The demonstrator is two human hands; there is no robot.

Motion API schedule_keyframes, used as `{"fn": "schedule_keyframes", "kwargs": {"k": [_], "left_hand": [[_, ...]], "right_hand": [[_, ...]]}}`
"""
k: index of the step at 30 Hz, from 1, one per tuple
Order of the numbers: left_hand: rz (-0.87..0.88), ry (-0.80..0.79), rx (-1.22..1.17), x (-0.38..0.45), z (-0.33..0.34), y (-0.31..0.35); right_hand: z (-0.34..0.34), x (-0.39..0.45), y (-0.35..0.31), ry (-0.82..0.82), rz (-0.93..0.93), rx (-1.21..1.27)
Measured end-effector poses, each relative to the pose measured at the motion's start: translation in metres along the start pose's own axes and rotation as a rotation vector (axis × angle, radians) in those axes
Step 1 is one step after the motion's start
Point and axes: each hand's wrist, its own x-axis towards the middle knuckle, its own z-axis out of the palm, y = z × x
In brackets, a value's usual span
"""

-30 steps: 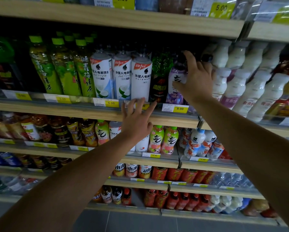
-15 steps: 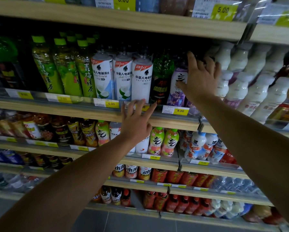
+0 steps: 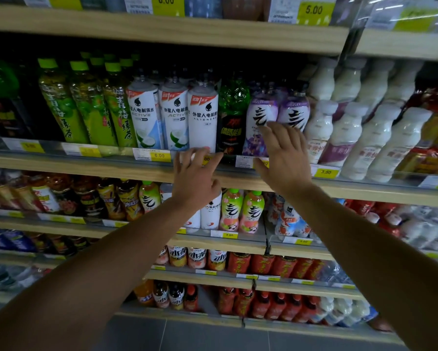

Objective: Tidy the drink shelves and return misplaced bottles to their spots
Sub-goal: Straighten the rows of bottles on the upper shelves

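Note:
Both my hands are raised in front of a shelf of drinks. My right hand (image 3: 285,158) is spread, fingers straight, over the lower part of two purple-labelled bottles (image 3: 259,115); it holds nothing. My left hand (image 3: 196,177) is open too, fingers fanned out against the shelf edge (image 3: 86,168) below a white electrolyte bottle (image 3: 202,117). A green-and-black bottle (image 3: 232,115) stands between the white and the purple ones.
Green tea bottles (image 3: 91,102) fill the left of this shelf, white milky bottles (image 3: 360,130) the right. Lower shelves carry peach-labelled bottles (image 3: 240,211), red bottles (image 3: 271,267) and water. Yellow price tags (image 3: 159,155) line the shelf fronts.
My right hand has come down from the tops of the purple bottles to their lower part, showing a second purple bottle. My left hand has barely moved.

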Motion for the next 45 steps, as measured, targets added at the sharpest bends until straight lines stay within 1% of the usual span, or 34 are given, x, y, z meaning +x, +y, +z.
{"fn": "schedule_keyframes", "kwargs": {"k": [3,7,9,11,15,19,26,31,36,39,45], "left_hand": [[0.005,0.046,-0.037,0.005,-0.008,0.001],[0.003,0.122,-0.06,0.018,-0.023,0.004],[-0.007,0.121,-0.062,0.025,-0.03,0.008],[0.0,0.113,-0.043,0.033,-0.035,0.011],[0.028,0.152,-0.015,0.051,-0.044,0.013],[-0.024,0.155,0.004,0.077,-0.059,0.016],[-0.065,0.174,-0.003,0.12,-0.082,0.027],[-0.109,0.08,0.029,0.146,-0.082,0.038],[-0.172,0.025,0.062,0.163,-0.082,0.04],[-0.169,0.093,0.076,0.157,-0.084,0.04],[-0.086,0.329,-0.099,0.125,-0.08,0.039]], "right_hand": [[0.013,-0.03,0.003,-0.102,-0.003,-0.011],[0.028,-0.065,0.003,-0.321,0.003,-0.02],[0.037,-0.078,0.004,-0.37,0.032,0.001],[0.043,-0.086,0.003,-0.362,0.053,0.011],[0.052,-0.092,0.004,-0.346,0.062,0.003],[0.056,-0.091,0.003,-0.354,0.084,0.019],[0.056,-0.092,0.004,-0.289,0.077,0.069],[0.055,-0.091,0.006,-0.31,0.074,0.074],[0.053,-0.091,0.006,-0.306,0.081,0.089],[0.052,-0.092,0.005,-0.295,0.081,0.092],[0.056,-0.095,0.007,-0.274,0.075,0.099]]}}
